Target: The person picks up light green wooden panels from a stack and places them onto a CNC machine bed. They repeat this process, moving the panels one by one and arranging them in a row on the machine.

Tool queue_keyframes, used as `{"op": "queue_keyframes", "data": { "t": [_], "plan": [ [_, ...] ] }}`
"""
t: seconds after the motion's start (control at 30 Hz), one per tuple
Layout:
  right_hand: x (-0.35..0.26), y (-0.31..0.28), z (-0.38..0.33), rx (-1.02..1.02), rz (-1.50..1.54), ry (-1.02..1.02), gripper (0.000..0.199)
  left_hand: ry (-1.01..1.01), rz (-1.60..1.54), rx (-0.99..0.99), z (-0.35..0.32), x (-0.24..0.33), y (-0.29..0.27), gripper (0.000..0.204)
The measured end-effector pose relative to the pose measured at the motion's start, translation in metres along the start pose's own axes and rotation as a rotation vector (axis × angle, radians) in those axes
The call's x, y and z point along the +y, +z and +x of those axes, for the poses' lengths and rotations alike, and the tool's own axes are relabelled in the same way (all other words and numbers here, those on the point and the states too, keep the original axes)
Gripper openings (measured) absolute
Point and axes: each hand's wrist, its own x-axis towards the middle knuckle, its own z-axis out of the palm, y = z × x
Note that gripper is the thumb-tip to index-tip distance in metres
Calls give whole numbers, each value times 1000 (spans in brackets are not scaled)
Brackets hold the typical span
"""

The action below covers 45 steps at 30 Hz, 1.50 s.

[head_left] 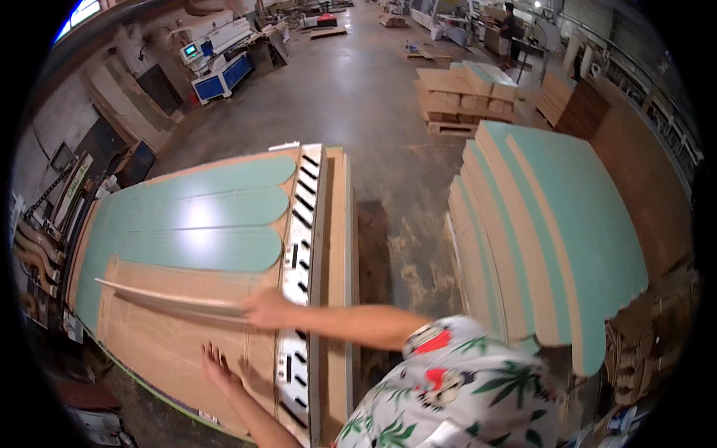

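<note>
A long thin board (168, 300) is raised off the worktable, seen nearly edge-on with its far end to the left. My right hand (269, 308), slightly blurred, reaches across and is closed on the board's near right end. My left hand (216, 367) hovers just below that board over the tan table surface (164, 347), fingers apart and holding nothing. Beyond the board lie several green panels (202, 246) with rounded right ends, side by side on the table. A white slotted rail (299, 299) runs along the table's right side.
To the right stands a tall stack of green-faced boards (590, 201) with rounded ends. More stacked wood pieces (463, 93) rest on a pallet farther off. A blue and white machine (220, 75) stands at the far left. A person (508, 33) is in the distance.
</note>
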Motion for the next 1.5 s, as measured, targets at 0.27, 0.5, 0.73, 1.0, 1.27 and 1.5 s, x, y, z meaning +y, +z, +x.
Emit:
{"op": "queue_keyframes", "data": {
  "t": [0.27,0.5,0.73,1.0,1.27,1.5],
  "plan": [
    [-120,-210,-251,287,-26,202,24,-307,-307,18,52,-31,-23,74],
    [-177,-256,-490,864,113,477,21,-653,-552,-311,-111,-28,70,80],
    [-215,-266,-736,1304,69,463,28,-679,-403,-590,-319,-60,117,74],
    [-236,-190,-983,2187,-240,786,34,-719,26,-857,-600,-98,197,71],
    [-325,-104,-1134,2443,-264,1245,61,-913,234,-1140,-794,-221,260,60],
    [-346,-64,-1168,2473,-375,1698,62,-897,432,-1283,-885,-281,306,53]
  ]
}}
